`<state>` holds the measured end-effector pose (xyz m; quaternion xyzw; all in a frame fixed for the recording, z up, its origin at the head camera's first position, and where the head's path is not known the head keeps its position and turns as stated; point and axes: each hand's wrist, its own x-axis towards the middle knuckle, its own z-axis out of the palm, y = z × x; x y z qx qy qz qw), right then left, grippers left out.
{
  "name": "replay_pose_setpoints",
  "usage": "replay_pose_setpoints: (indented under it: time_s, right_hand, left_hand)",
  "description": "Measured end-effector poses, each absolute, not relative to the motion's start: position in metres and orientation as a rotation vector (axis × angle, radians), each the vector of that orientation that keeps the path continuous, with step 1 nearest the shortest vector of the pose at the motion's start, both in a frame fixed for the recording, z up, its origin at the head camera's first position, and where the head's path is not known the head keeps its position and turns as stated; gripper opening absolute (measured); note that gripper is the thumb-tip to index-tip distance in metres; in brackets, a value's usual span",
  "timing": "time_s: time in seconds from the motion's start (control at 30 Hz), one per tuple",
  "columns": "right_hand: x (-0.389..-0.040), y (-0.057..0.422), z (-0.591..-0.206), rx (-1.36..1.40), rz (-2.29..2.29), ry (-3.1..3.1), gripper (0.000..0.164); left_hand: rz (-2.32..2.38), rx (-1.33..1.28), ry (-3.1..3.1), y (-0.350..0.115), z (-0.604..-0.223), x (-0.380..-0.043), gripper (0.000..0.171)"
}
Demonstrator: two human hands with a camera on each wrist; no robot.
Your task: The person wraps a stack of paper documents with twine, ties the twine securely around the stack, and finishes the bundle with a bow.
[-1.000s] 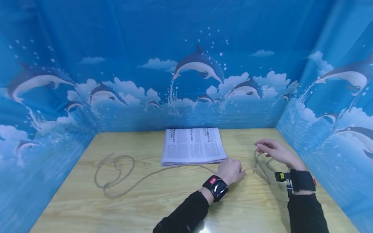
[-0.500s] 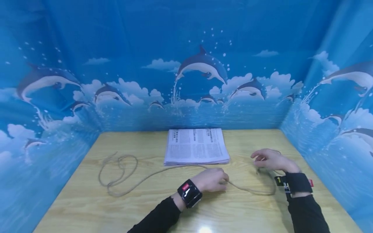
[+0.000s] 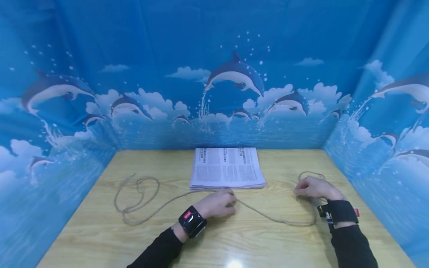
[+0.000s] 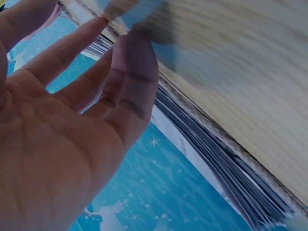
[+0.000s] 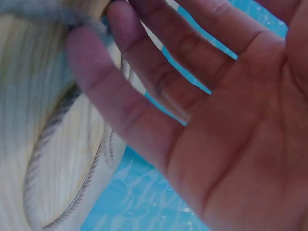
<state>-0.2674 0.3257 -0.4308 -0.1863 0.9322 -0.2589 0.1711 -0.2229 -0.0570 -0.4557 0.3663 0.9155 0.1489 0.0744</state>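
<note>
A thin tan rope [image 3: 264,215] winds across the wooden table in the head view. Over its middle stretch rests my left hand [image 3: 217,204], by the front edge of the newspaper stack. The left wrist view shows these fingers [image 4: 134,82] gently bent, fingertips right at the rope and tabletop. Toward the right side, my right hand [image 3: 316,188] points its fingers down and pinches the rope near a small loop; its thumb is hidden. In the right wrist view a blurred length of rope [image 5: 48,14] meets the fingertips, and a rope loop [image 5: 33,168] lies beyond them.
A stack of folded newspapers [image 3: 228,167] lies at the back middle of the wooden table [image 3: 134,245]. Loose rope coils [image 3: 135,206] spread on the left. Blue dolphin-print cloth [image 3: 161,56] walls in the back and both sides.
My left hand has moved left along the rope, from near the right hand to below the newspapers. The rope between the hands now lies stretched out. The right hand's fingers have lowered onto the rope.
</note>
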Motion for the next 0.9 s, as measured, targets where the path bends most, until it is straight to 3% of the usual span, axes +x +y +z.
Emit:
replay_pose_setpoints:
  time_s: [0.4, 0.63, 0.9]
  right_hand:
    - [-0.268, 0.332, -0.445, -0.467, -0.762, 2.686, 0.017]
    - [-0.27, 0.344, -0.445, -0.346, -0.666, 2.792, 0.012]
    - [-0.271, 0.359, -0.44, -0.205, -0.628, 2.808, 0.011]
  left_hand:
    - [0.467, 1.054, 2.79, -0.087, -0.46, -0.223, 0.015]
    - [0.483, 0.997, 2.76, -0.111, -0.458, -0.22, 0.033]
    - [0.679, 0.867, 2.793, -0.151, -0.456, -0.233, 0.008]
